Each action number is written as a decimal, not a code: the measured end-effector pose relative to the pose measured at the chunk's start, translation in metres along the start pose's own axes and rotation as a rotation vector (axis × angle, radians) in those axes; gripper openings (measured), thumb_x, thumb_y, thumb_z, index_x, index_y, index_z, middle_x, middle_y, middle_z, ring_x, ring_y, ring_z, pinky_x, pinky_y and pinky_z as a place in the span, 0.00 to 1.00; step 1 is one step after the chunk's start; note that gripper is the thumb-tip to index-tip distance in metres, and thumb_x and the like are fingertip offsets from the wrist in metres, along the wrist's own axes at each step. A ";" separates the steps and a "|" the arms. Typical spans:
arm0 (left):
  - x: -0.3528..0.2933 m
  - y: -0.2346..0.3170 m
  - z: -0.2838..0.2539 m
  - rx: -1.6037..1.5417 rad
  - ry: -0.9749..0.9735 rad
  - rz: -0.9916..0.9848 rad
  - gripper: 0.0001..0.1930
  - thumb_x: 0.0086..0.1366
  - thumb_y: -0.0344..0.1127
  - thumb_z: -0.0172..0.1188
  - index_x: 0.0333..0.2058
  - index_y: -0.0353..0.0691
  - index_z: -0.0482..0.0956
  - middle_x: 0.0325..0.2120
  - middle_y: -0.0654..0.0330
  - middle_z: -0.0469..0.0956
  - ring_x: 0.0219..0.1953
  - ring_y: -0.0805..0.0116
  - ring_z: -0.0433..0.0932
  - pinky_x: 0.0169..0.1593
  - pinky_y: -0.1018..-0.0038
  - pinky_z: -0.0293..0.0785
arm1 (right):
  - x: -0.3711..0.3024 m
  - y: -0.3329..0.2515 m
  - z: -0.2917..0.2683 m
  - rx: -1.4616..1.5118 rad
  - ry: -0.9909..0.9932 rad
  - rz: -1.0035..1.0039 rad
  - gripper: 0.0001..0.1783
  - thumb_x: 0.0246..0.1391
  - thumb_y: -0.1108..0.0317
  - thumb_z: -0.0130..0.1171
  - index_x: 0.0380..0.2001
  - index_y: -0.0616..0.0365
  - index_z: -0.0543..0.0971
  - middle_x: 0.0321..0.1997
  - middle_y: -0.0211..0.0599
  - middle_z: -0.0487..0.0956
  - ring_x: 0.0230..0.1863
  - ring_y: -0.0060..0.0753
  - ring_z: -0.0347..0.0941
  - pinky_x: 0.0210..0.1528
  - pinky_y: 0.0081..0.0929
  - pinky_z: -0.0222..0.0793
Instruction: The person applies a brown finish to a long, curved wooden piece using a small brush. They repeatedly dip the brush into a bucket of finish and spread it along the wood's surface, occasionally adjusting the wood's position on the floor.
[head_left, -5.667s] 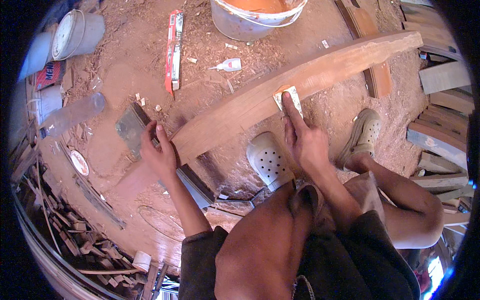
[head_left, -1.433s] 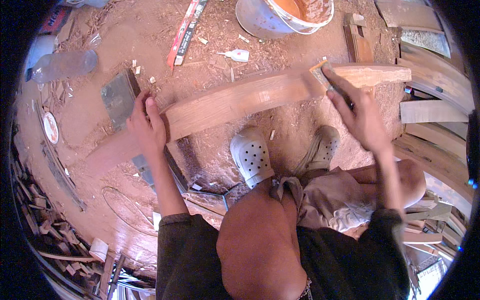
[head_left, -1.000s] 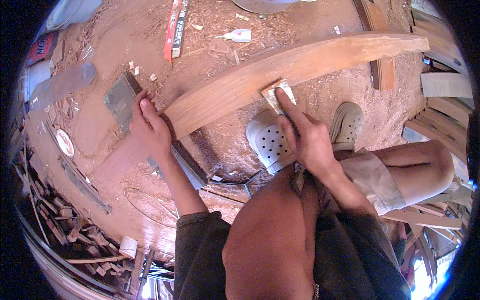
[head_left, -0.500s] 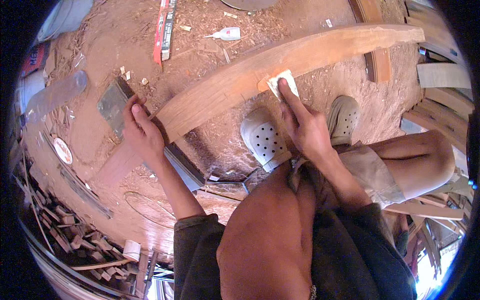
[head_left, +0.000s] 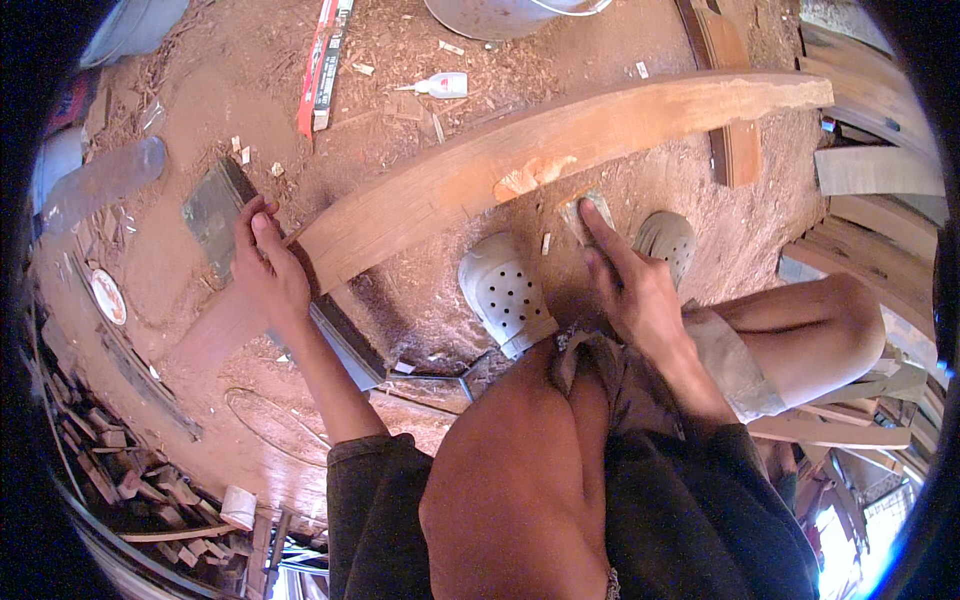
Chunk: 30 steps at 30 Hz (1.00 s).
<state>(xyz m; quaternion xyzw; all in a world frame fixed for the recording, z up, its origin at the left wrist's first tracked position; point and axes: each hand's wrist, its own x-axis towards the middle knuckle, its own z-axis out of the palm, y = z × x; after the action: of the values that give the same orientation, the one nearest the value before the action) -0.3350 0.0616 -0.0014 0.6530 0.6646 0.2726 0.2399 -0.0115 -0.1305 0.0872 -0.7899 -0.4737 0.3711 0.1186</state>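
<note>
A long curved wooden plank (head_left: 420, 205) slants across the ground, with an orange filler smear (head_left: 535, 177) near its middle. Against the plank's left end is my left hand (head_left: 272, 270), its fingers curled; what they hold, if anything, is hidden. A dark-edged support block (head_left: 212, 215) lies beside that hand. My right hand (head_left: 640, 295) grips a small flat spreader (head_left: 582, 215), index finger stretched along it. The spreader is just off the plank's near edge, right of the smear.
A glue bottle (head_left: 445, 86) and a red-and-black strip (head_left: 322, 70) lie beyond the plank. A metal bucket (head_left: 490, 18) stands at the far edge. Wood offcuts (head_left: 150, 490) pile at lower left; boards (head_left: 880, 235) stack at right. My clogs (head_left: 505, 290) are near the plank.
My right hand has drawn the spreader off the plank towards me and slightly right, uncovering the orange smear. My left hand stays by the plank's end. The view has shifted slightly.
</note>
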 end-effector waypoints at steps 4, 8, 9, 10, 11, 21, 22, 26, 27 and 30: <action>-0.006 0.016 -0.003 0.115 0.008 -0.032 0.19 0.73 0.44 0.47 0.49 0.38 0.79 0.38 0.52 0.84 0.42 0.56 0.83 0.45 0.64 0.75 | 0.036 -0.047 -0.041 -0.207 -0.324 -0.323 0.32 0.60 0.67 0.55 0.68 0.45 0.66 0.27 0.50 0.82 0.29 0.54 0.81 0.36 0.43 0.77; -0.002 0.002 0.001 0.120 0.014 0.035 0.20 0.73 0.46 0.48 0.49 0.39 0.79 0.39 0.51 0.84 0.43 0.53 0.83 0.46 0.62 0.75 | 0.069 -0.087 -0.039 -0.785 -0.349 -0.573 0.21 0.60 0.66 0.52 0.57 0.49 0.75 0.25 0.39 0.82 0.28 0.41 0.82 0.30 0.38 0.78; -0.002 0.006 0.003 0.122 0.013 0.032 0.20 0.73 0.47 0.48 0.49 0.39 0.80 0.39 0.51 0.84 0.44 0.52 0.83 0.46 0.61 0.75 | 0.071 -0.086 -0.036 -0.847 -0.311 -0.628 0.20 0.59 0.67 0.52 0.55 0.51 0.76 0.25 0.37 0.82 0.28 0.38 0.83 0.29 0.35 0.78; -0.002 0.009 0.005 0.123 0.010 0.030 0.20 0.73 0.47 0.48 0.49 0.39 0.80 0.40 0.51 0.84 0.44 0.52 0.83 0.47 0.61 0.75 | 0.073 -0.084 -0.035 -0.909 -0.271 -0.680 0.19 0.58 0.67 0.52 0.53 0.52 0.76 0.24 0.34 0.82 0.27 0.35 0.83 0.29 0.33 0.77; -0.003 0.008 0.003 0.107 0.011 0.019 0.20 0.73 0.47 0.48 0.49 0.39 0.80 0.40 0.51 0.84 0.44 0.52 0.83 0.47 0.60 0.75 | 0.076 -0.086 -0.038 -0.950 -0.311 -0.662 0.18 0.58 0.67 0.52 0.52 0.53 0.77 0.24 0.34 0.82 0.28 0.35 0.83 0.28 0.32 0.77; -0.004 0.000 -0.004 0.140 0.043 0.039 0.20 0.72 0.47 0.50 0.49 0.38 0.80 0.40 0.47 0.84 0.44 0.48 0.82 0.47 0.59 0.75 | 0.124 -0.030 -0.129 -1.208 -0.475 -0.427 0.23 0.64 0.65 0.50 0.63 0.44 0.70 0.22 0.47 0.80 0.28 0.51 0.81 0.31 0.45 0.77; -0.005 -0.004 -0.005 0.149 0.062 0.051 0.20 0.72 0.47 0.50 0.49 0.38 0.80 0.40 0.47 0.84 0.44 0.48 0.82 0.47 0.58 0.75 | 0.126 -0.027 -0.134 -1.088 -0.447 -0.428 0.23 0.65 0.64 0.51 0.63 0.44 0.70 0.24 0.49 0.81 0.29 0.54 0.81 0.33 0.46 0.77; -0.004 0.012 0.000 0.117 0.008 0.034 0.19 0.72 0.46 0.50 0.49 0.37 0.80 0.42 0.46 0.83 0.45 0.47 0.82 0.49 0.58 0.74 | 0.094 -0.029 -0.144 -0.395 -0.351 -0.397 0.25 0.66 0.61 0.53 0.65 0.45 0.71 0.47 0.50 0.83 0.31 0.56 0.80 0.40 0.45 0.76; -0.003 0.014 -0.001 0.137 0.008 0.041 0.19 0.72 0.46 0.50 0.49 0.37 0.80 0.42 0.46 0.83 0.45 0.47 0.82 0.50 0.58 0.74 | 0.087 -0.025 -0.132 -0.290 -0.348 -0.361 0.24 0.66 0.61 0.53 0.64 0.47 0.71 0.51 0.48 0.81 0.41 0.54 0.78 0.48 0.43 0.73; -0.001 0.014 0.000 0.165 -0.012 0.039 0.19 0.72 0.46 0.50 0.49 0.37 0.80 0.42 0.46 0.83 0.45 0.47 0.82 0.51 0.59 0.73 | 0.066 -0.025 -0.097 -0.023 -0.332 -0.208 0.23 0.66 0.62 0.53 0.64 0.50 0.71 0.62 0.44 0.76 0.63 0.49 0.71 0.65 0.40 0.66</action>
<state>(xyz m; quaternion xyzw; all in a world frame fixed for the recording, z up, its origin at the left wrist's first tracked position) -0.3249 0.0602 0.0076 0.6848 0.6707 0.2178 0.1839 0.0578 -0.0462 0.1374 -0.6660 -0.5699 0.4766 0.0676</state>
